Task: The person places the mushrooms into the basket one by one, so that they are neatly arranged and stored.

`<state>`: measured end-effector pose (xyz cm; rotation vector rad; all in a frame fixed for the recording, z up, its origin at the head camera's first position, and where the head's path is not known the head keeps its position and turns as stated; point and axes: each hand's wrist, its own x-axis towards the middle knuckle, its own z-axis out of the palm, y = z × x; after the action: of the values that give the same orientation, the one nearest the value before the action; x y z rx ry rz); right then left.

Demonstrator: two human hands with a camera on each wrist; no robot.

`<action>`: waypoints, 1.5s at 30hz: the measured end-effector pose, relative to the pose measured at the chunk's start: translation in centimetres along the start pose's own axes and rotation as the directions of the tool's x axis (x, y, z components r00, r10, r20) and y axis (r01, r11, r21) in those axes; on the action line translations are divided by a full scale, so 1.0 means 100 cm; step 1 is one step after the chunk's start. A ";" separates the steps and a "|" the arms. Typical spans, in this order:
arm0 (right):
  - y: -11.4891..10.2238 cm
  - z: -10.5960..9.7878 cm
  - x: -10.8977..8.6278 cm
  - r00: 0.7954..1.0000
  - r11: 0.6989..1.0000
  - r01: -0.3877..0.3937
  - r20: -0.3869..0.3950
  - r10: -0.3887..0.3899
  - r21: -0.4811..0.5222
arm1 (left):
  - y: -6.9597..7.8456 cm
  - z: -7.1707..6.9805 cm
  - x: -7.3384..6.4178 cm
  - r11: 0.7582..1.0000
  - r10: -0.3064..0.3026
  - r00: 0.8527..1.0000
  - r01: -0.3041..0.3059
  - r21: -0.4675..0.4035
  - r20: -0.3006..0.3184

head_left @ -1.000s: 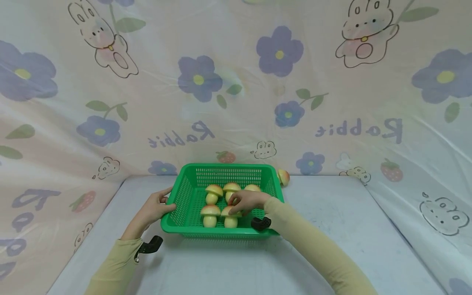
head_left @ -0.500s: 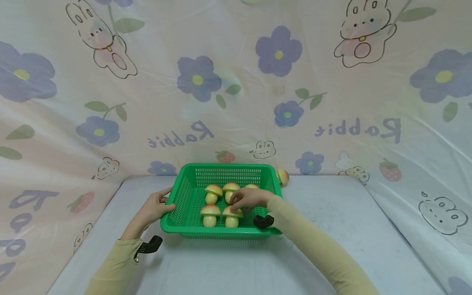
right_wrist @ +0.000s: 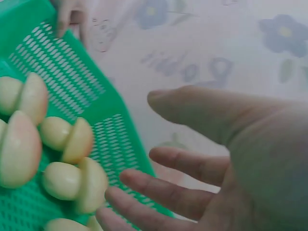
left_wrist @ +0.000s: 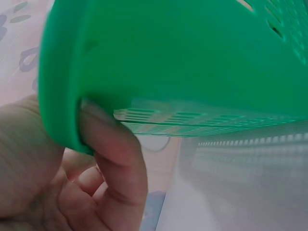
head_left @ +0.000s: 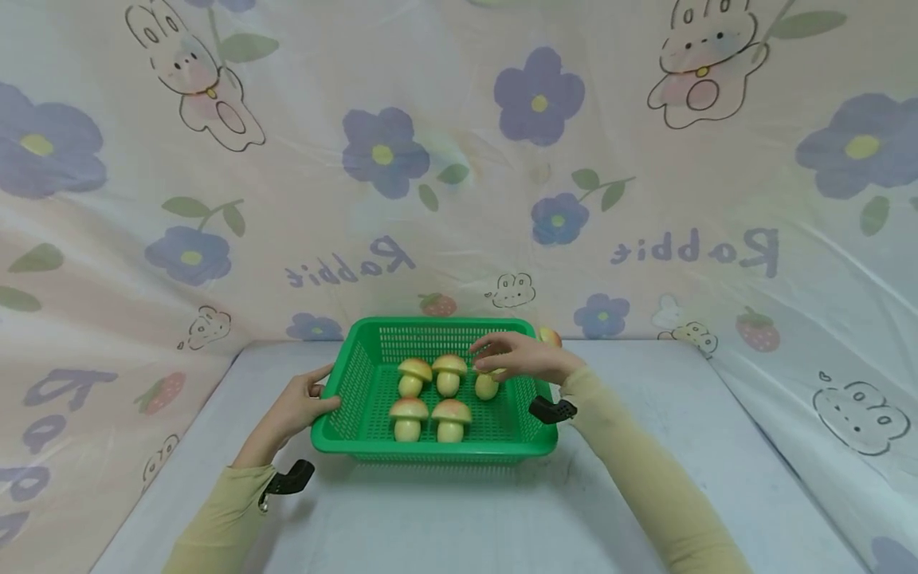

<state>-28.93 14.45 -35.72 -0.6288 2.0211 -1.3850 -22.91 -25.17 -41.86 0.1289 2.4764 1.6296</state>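
In the head view a green plastic basket (head_left: 445,448) with slotted walls holds several toy mushrooms with pale stems and yellow-red caps. My left hand (head_left: 297,406) grips the basket's left rim, thumb on one side and fingers under it, as the left wrist view shows close up. Over the right part of the basket hovers my right hand (head_left: 527,357), fingers spread and holding nothing. Below its fingertips stands the back right mushroom (head_left: 486,387), its cap partly hidden by the hand. Two front mushrooms, left (head_left: 408,418) and right (head_left: 451,420), stand side by side.
Another mushroom (head_left: 550,336) lies outside the basket, behind its right back corner and partly covered by my right hand. The white table (head_left: 667,422) meets a printed rabbit-and-flower cloth (head_left: 459,191) at the back and sides.
My right hand has let go of the front right mushroom, which stays standing in the basket. It has lifted and moved back and to the right. My left hand keeps its grip.
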 end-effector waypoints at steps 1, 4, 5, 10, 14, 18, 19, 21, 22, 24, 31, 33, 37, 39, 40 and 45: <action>-0.001 -0.004 -0.004 1.000 1.000 0.012 -0.010 -0.012 -0.002 | 0.000 0.000 0.000 1.000 -0.004 1.000 0.004 -0.004 0.000; -0.001 -0.015 -0.017 0.998 0.999 0.039 -0.053 -0.039 0.002 | -0.001 0.000 0.000 1.000 -0.002 1.000 0.002 0.000 0.010; -0.001 -0.020 -0.021 0.996 0.999 0.050 -0.072 -0.050 0.007 | -0.001 0.000 0.000 1.000 -0.002 1.000 0.002 -0.002 0.008; 0.007 -0.045 -0.043 0.981 0.996 0.081 -0.180 -0.074 0.029 | 0.000 0.001 0.000 1.000 0.011 1.000 -0.011 0.002 0.012; 0.016 -0.065 -0.060 0.960 0.999 0.053 -0.277 -0.048 0.009 | 0.000 0.001 0.000 1.000 0.017 1.000 -0.016 -0.003 0.020; 0.029 -0.082 -0.074 0.935 1.000 0.013 -0.355 -0.014 -0.005 | -0.002 -0.001 0.000 1.000 0.014 1.000 -0.013 -0.011 0.019; 0.033 -0.086 -0.078 0.931 1.000 0.004 -0.366 -0.003 0.000 | -0.002 -0.001 0.000 1.000 0.015 1.000 -0.014 -0.010 0.022; 0.041 -0.092 -0.082 0.922 1.000 -0.014 -0.386 0.021 0.021 | -0.002 -0.001 0.000 1.000 0.014 1.000 -0.014 -0.015 0.020; 0.045 -0.094 -0.085 0.920 0.999 -0.020 -0.390 0.030 0.030 | -0.002 -0.002 0.001 1.000 0.017 1.000 -0.017 -0.014 0.021; 0.054 -0.098 -0.087 0.915 0.998 -0.034 -0.400 0.051 0.050 | -0.001 -0.002 0.001 1.000 0.019 1.000 -0.018 -0.013 0.024; 0.084 -0.103 -0.092 0.907 0.992 -0.061 -0.408 0.100 0.106 | -0.002 -0.001 0.001 1.000 0.005 1.000 -0.004 -0.023 0.020; 0.093 -0.104 -0.092 0.907 0.990 -0.063 -0.407 0.108 0.123 | -0.004 -0.002 0.002 1.000 0.008 1.000 -0.008 -0.024 0.022; 0.113 -0.106 -0.089 0.905 0.985 -0.070 -0.406 0.128 0.155 | -0.003 -0.001 0.001 0.999 0.021 0.999 -0.020 -0.030 0.029; 0.122 -0.106 -0.087 0.903 0.983 -0.081 -0.405 0.142 0.163 | -0.003 -0.002 0.001 0.999 0.033 0.999 -0.031 -0.031 0.036; 0.126 -0.106 -0.085 0.901 0.981 -0.090 -0.407 0.154 0.171 | -0.003 -0.001 0.000 0.999 0.034 0.999 -0.033 -0.032 0.034; 0.139 -0.102 -0.077 0.904 0.981 -0.100 -0.397 0.158 0.164 | -0.003 0.000 0.000 0.999 0.027 0.999 -0.027 -0.029 0.021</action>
<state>-31.36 31.08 -44.36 -0.1407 2.2079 -1.6649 -22.90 -25.28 -42.11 0.1757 2.4454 1.6648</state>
